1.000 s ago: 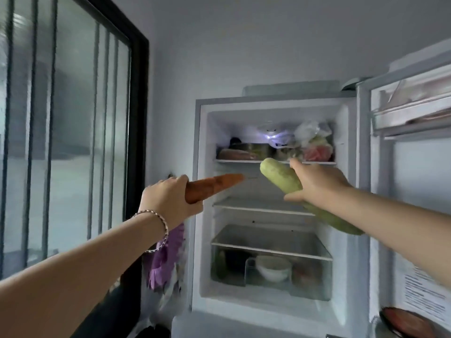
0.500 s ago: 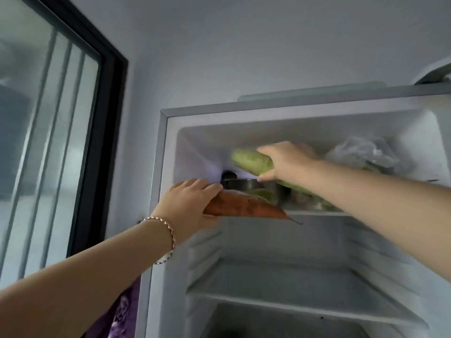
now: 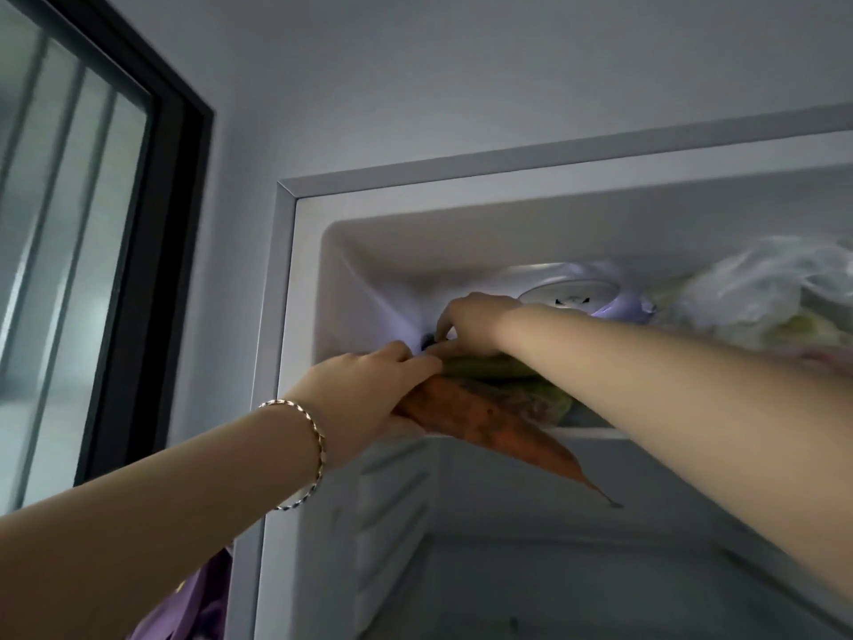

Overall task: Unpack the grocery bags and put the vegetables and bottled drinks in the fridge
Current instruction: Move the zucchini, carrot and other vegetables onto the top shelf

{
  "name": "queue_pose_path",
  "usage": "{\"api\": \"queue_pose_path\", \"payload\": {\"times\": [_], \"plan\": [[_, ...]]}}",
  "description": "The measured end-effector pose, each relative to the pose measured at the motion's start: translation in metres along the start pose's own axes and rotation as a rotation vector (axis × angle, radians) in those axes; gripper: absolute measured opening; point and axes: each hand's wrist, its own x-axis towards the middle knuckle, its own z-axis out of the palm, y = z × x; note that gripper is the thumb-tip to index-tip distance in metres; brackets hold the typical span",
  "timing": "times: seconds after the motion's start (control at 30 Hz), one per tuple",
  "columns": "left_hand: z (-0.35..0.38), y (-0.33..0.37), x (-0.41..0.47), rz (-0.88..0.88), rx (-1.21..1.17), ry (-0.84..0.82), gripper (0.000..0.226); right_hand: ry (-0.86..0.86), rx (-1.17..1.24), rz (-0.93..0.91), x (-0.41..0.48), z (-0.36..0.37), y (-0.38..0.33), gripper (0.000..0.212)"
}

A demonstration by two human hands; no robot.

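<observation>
One head-worn wide-angle view, tilted up and forward from just below the fridge (image 3: pixel 286 316) top shelf (image 3: pixel 586 431), very close to the opening. Fridge fills centre and right; window frame (image 3: pixel 171 233) and wall (image 3: pixel 415 85) take the left and top.

Place: you are in what looks like a home kitchen corner.
Appliance: a household fridge (image 3: pixel 286 270) stands open before you, white inside, its side walls ribbed for shelves.
Food: a plastic bag of groceries (image 3: pixel 757 297) lies on the top shelf (image 3: pixel 586 432), with a carrot (image 3: pixel 489 422) at its edge.
Surroundings: a plain painted wall (image 3: pixel 415 85), and a black-framed window (image 3: pixel 171 224) at your left.
</observation>
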Motion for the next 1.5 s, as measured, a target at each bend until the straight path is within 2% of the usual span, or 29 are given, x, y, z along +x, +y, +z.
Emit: {"api": "queue_pose_path", "payload": {"times": [0.23,0.3,0.4,0.47,0.57,0.67,0.77,0.9,1.0,1.13,1.3,1.4,1.5], "plan": [[0.0,0.003,-0.001,-0.012,-0.031,-0.003,0.061,0.101,-0.018,-0.063,-0.044,-0.004,0.003,0.045],[0.0,0.003,-0.001,-0.032,-0.034,-0.011,0.062,0.039,-0.045,-0.03,-0.056,-0.004,0.006,0.046],[0.0,0.004,-0.003,-0.039,-0.017,-0.035,0.062,-0.064,-0.021,0.044,-0.066,-0.003,0.012,0.063],[0.0,0.006,-0.003,-0.04,-0.012,-0.046,0.062,-0.013,0.024,0.03,-0.069,-0.007,0.018,0.069],[0.0,0.007,-0.002,-0.057,-0.025,-0.069,0.062,0.09,0.114,0.018,-0.067,-0.009,0.021,0.051],[0.005,0.009,-0.001,-0.09,-0.085,-0.1,0.063,0.157,0.089,0.016,-0.062,-0.006,0.016,0.032],[0.008,0.011,-0.003,-0.124,-0.137,-0.096,0.066,0.167,-0.11,-0.055,-0.059,-0.003,0.006,0.036],[0.003,0.011,-0.012,-0.057,-0.05,-0.066,0.06,0.141,-0.444,-0.205,-0.063,0.004,-0.008,0.044],[0.001,0.013,-0.019,-0.011,0.022,-0.042,0.059,0.108,-0.462,-0.2,-0.063,0.005,-0.012,0.059],[-0.001,0.016,-0.021,-0.005,0.016,-0.022,0.059,0.127,-0.505,-0.157,-0.057,0.011,-0.011,0.061],[-0.009,0.012,-0.034,-0.019,-0.043,0.011,0.059,0.108,-0.441,-0.172,-0.068,0.009,0.013,0.075],[-0.022,0.01,-0.04,-0.069,-0.096,0.029,0.059,0.12,-0.382,-0.158,-0.077,0.012,0.035,0.079],[-0.043,0.006,-0.045,-0.146,-0.125,0.07,0.047,0.117,-0.34,-0.147,-0.078,0.015,0.044,0.081]]}}
